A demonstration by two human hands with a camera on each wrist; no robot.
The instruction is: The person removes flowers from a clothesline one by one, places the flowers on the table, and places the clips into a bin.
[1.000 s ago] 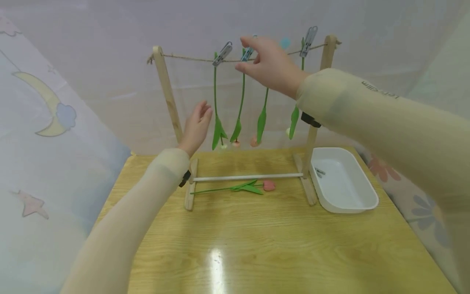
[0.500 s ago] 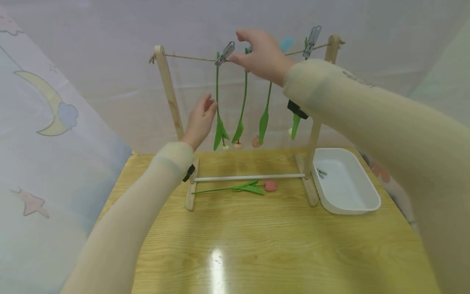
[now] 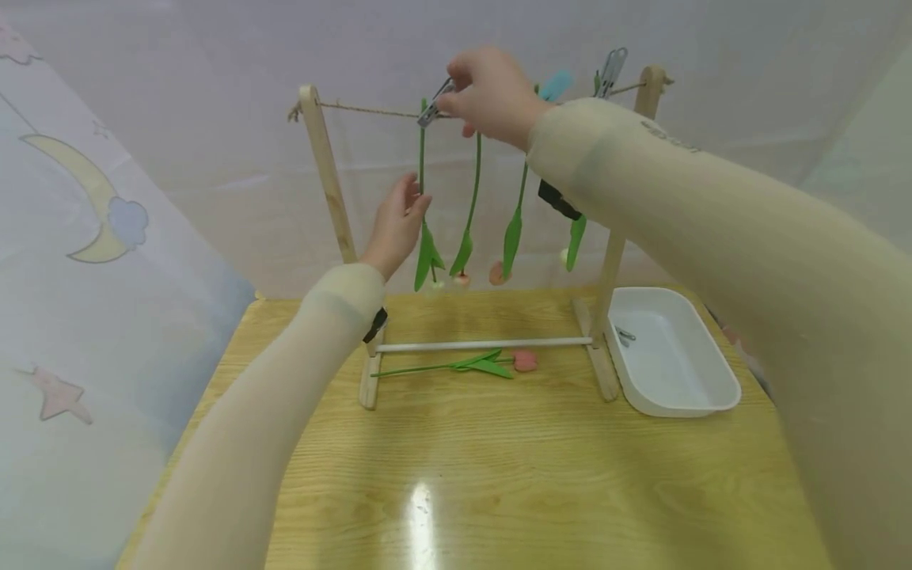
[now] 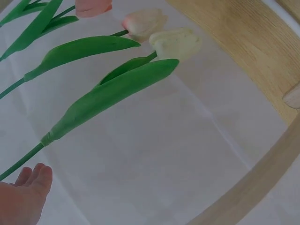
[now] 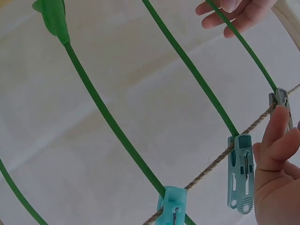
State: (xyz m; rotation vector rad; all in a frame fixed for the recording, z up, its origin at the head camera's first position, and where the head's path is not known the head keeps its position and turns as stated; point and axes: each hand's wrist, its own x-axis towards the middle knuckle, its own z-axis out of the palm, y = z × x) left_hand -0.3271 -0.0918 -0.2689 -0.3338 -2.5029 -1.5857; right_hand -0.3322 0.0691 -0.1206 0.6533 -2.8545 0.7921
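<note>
Tulips hang head down from a twine line, each stem clipped by a clothespin. My right hand (image 3: 492, 93) is at the leftmost grey clothespin (image 3: 430, 113), its thumb and index finger pinching the handle end. In the right wrist view, fingers partly cover this grey clip (image 5: 281, 96). Below, my left hand (image 3: 396, 225) is beside the stem of the leftmost tulip (image 3: 425, 253), fingers loosely bent around it without a grip. The left wrist view shows that tulip's pale flower (image 4: 180, 44) and the left fingertips (image 4: 43, 176) near its stem.
A wooden rack (image 3: 324, 170) carries the twine (image 5: 211, 166). Blue clothespins (image 5: 241, 173) hold neighbouring stems. On the table (image 3: 463, 467) lies a pink tulip (image 3: 525, 361) beside the rack's white bar (image 3: 477, 345). A white tray (image 3: 677, 372) at right contains a grey clip (image 3: 625, 336).
My right hand has moved left from the blue clothespin to the leftmost grey one, and its fingers have closed on it. My left hand has risen and moved right to the leftmost stem.
</note>
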